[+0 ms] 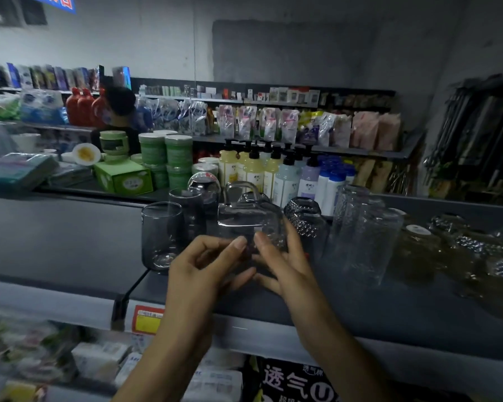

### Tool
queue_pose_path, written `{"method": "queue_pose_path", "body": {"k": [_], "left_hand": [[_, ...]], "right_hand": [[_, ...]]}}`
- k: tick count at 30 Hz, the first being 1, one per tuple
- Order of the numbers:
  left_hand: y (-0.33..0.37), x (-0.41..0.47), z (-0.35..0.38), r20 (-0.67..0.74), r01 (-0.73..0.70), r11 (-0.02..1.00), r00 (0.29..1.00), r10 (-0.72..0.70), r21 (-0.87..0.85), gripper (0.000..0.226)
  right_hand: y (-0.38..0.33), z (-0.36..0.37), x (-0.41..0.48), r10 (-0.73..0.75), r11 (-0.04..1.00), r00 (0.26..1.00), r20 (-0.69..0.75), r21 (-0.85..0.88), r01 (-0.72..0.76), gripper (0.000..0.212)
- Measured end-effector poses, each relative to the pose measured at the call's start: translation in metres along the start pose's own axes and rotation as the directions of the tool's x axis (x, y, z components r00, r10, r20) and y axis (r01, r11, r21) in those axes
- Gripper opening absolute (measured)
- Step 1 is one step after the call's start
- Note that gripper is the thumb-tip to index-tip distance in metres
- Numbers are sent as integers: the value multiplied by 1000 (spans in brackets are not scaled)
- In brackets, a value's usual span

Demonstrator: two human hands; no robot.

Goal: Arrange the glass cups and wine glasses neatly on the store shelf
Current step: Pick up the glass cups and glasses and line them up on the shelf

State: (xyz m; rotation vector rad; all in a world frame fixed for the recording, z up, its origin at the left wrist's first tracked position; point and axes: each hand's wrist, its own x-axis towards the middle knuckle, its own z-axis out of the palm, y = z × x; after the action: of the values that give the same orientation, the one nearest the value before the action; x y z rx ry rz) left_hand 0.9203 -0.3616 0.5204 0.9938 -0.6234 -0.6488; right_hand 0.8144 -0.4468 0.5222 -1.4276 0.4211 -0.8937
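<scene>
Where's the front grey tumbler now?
Head view, left of centre: the front grey tumbler stands on the shelf, just left of the left hand gripping the clear cup, ahead of a second grey tumbler.

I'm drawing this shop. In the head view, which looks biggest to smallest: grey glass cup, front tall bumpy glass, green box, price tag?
1. front tall bumpy glass
2. grey glass cup
3. green box, which sits farther back, so it may really be bigger
4. price tag

**A shop, with stocked shelves**

Shelves (360, 309) carry goods in rows, many of a kind side by side — pump bottles (254, 169), pouches (273, 120), green tubs (177, 152), glasses (163, 236). A red-and-yellow price tag (147, 319) sits on one shelf's front edge.
</scene>
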Motion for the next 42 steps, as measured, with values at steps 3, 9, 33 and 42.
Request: {"method": "queue_pose_path", "body": {"k": [3, 9, 33, 42], "left_hand": [[-4, -3, -1, 36, 63, 998, 997, -63, -13, 23], [-1, 3, -16, -30, -2, 959, 999, 11, 284, 52], [-25, 44, -29, 15, -100, 396, 977, 212, 913, 57], [-20, 56, -28, 92, -112, 522, 994, 66, 845, 56]], "right_hand": [[5, 4, 0, -65, 997, 993, -102, 34, 68, 60], [8, -7, 0, -135, 991, 977, -166, -18, 133, 76], [28, -24, 53, -53, 761, 995, -82, -649, -13, 83], [26, -17, 40, -132, 791, 966, -221, -611, -32, 37]]}}
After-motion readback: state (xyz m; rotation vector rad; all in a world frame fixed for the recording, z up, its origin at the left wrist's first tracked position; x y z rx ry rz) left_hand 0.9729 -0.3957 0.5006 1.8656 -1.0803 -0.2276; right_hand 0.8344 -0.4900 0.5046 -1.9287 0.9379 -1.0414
